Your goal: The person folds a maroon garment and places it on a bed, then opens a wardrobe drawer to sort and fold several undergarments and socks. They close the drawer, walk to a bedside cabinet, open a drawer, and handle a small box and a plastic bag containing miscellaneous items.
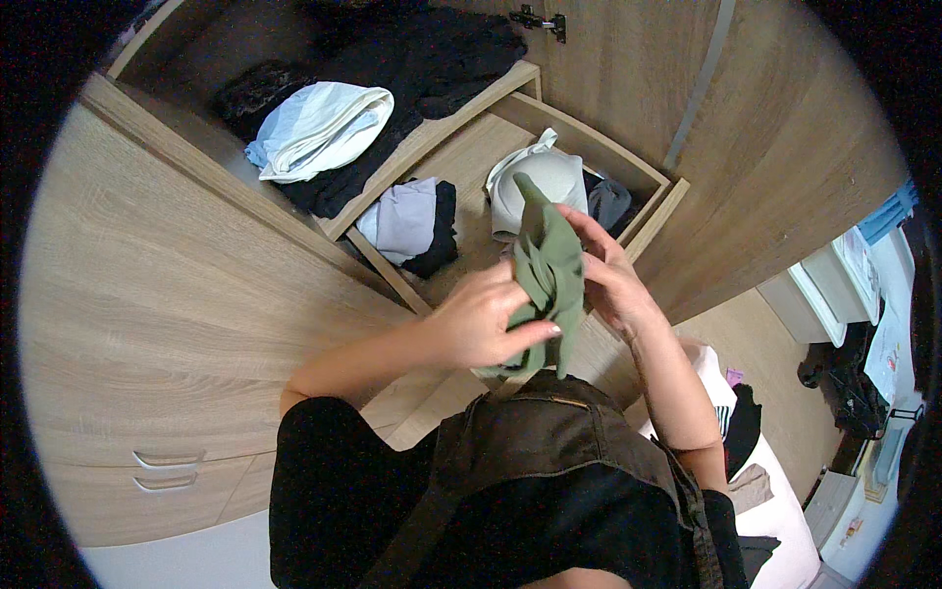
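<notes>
A bunched olive-green cloth garment [563, 272] is held in front of me, above an open wooden drawer [471, 166]. My left hand [482, 316] grips its near side, thumb lying across the folds. My right hand [607, 269] has hold of the far right side, fingers partly behind the fabric. Beyond the garment a light grey bra [541, 180] lies in the drawer, partly covered from view. Folded lilac cloth [405, 217] and black cloth [439, 239] sit at the drawer's left end. Dark grey cloth [609, 202] is tucked in the right corner.
Above the drawer, a wardrobe shelf [434, 136] bears dark furry clothing [449, 62] and a folded white and pale-blue textile [324, 132]. An open wooden door [773, 147] stands at right, a closed front [184, 316] at left. Clothes lie on a pale surface [780, 508] behind my right arm.
</notes>
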Demonstrator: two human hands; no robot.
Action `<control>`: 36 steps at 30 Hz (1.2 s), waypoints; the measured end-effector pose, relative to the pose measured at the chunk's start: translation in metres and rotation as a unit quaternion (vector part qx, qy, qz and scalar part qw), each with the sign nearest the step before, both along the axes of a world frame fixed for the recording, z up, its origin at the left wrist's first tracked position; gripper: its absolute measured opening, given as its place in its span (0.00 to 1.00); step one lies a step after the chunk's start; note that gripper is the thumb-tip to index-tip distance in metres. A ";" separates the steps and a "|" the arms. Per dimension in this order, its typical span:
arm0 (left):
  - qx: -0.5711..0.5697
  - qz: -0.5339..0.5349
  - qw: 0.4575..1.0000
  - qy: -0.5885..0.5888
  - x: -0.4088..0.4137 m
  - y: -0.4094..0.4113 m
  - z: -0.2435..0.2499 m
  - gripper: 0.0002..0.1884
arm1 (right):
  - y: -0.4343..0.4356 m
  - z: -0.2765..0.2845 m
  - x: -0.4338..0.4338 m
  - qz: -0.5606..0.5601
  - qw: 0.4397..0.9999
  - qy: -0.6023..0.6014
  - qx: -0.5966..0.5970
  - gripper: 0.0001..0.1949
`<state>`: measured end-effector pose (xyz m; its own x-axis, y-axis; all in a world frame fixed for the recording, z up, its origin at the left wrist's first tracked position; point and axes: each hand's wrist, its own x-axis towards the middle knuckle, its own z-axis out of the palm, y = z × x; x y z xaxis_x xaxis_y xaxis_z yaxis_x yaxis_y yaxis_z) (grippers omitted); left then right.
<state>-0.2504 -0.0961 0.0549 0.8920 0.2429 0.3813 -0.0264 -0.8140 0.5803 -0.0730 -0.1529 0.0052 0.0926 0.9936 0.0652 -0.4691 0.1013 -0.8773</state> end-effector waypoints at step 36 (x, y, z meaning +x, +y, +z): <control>-0.229 0.119 0.966 -0.031 -0.005 0.035 0.043 0.25 | -0.009 0.046 0.007 -0.315 0.744 -0.523 0.273 0.28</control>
<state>-0.2558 -0.0614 0.0980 0.7687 0.5944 0.2363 0.0830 -0.4590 0.8845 -0.0661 -0.1620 0.0515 0.1436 0.5741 0.8061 0.7320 0.4866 -0.4769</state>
